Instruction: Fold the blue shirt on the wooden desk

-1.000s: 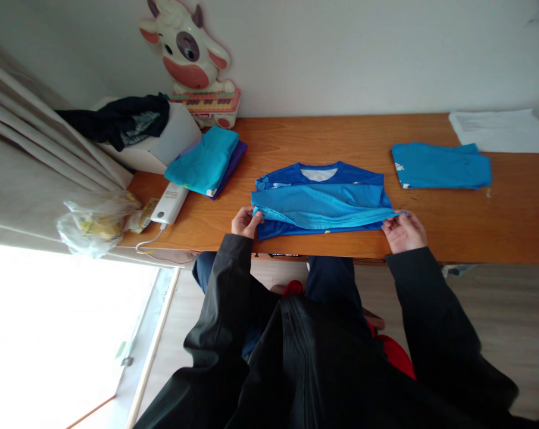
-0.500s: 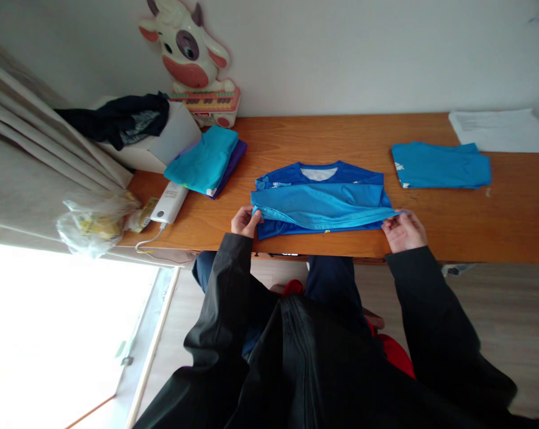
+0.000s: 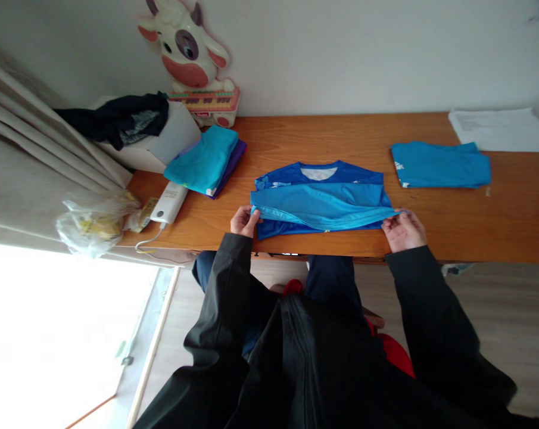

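Note:
A blue shirt (image 3: 320, 199) lies partly folded near the front of the wooden table (image 3: 474, 220), its collar toward the wall. A lighter blue fold is lifted slightly over the darker layer. My left hand (image 3: 243, 221) pinches the left end of that raised fold. At the right end my right hand (image 3: 403, 230) pinches the same fold. Both arms wear black sleeves.
A folded light-blue garment (image 3: 439, 165) lies at the right, white paper (image 3: 501, 129) behind it. A teal and purple folded stack (image 3: 206, 161), a white box (image 3: 162, 146) with dark cloth, a charger (image 3: 170, 202), a plastic bag (image 3: 94, 223) and a cow toy (image 3: 189, 56) sit left.

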A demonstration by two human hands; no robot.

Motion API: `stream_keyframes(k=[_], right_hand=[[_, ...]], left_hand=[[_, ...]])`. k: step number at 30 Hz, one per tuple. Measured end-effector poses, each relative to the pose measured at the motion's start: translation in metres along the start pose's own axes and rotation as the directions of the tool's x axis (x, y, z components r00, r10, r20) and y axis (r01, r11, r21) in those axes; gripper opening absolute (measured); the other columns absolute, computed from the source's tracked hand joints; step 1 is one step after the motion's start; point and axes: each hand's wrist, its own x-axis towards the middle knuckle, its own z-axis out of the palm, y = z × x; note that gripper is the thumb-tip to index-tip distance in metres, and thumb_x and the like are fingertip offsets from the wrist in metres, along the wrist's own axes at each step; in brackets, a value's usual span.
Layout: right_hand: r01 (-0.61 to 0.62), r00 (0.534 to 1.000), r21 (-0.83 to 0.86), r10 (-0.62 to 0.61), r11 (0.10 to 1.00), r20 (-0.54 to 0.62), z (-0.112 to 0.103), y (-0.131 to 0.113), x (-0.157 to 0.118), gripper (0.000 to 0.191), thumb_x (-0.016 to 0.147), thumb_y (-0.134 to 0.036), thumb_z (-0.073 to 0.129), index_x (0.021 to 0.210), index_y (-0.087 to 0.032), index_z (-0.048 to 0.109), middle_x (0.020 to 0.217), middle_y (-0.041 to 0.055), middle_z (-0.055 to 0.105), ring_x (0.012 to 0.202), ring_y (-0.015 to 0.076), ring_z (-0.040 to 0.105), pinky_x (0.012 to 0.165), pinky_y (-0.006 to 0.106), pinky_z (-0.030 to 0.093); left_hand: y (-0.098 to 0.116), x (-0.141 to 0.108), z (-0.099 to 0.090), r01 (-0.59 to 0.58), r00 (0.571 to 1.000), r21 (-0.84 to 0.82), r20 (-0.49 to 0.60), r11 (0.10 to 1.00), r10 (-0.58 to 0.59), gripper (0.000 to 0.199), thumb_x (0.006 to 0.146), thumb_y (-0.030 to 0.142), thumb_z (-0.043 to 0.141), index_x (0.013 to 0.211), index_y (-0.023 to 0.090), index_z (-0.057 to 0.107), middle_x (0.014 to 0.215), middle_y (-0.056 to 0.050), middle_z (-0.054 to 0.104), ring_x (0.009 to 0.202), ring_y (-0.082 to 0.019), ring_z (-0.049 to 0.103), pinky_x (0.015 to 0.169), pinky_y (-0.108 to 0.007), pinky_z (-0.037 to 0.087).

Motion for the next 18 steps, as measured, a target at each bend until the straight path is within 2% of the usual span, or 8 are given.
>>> stream_keyframes(k=[11,18], right_hand=[[0.006,1.000,-0.048,-0.006,0.999,-0.008,-0.0003,0.0008,0.0005,0.036,0.072,-0.051,0.107,0.091,-0.034,0.082,0.082,0.0020,0.074,0.072,0.0188,0.068,0.059,0.034,0.064],[0.014,1.000,-0.055,-0.015,0.998,-0.010,0.0037,-0.0014,-0.0016,0.033,0.078,-0.049,0.104,0.093,-0.031,0.082,0.078,0.0037,0.072,0.070,0.0186,0.068,0.059,0.033,0.064]], left_hand=[[-0.0042,0.0011,-0.0010,0.005,1.000,-0.023,-0.011,1.000,-0.005,0.059,0.074,0.066,0.103,0.098,0.021,0.075,0.082,0.003,0.071,0.071,-0.012,0.070,0.073,-0.027,0.065],[0.0009,-0.0005,-0.0001,0.009,1.000,0.010,0.002,1.000,-0.009,0.053,0.080,0.062,0.100,0.098,0.020,0.073,0.083,0.002,0.072,0.073,-0.013,0.071,0.074,-0.029,0.065]])
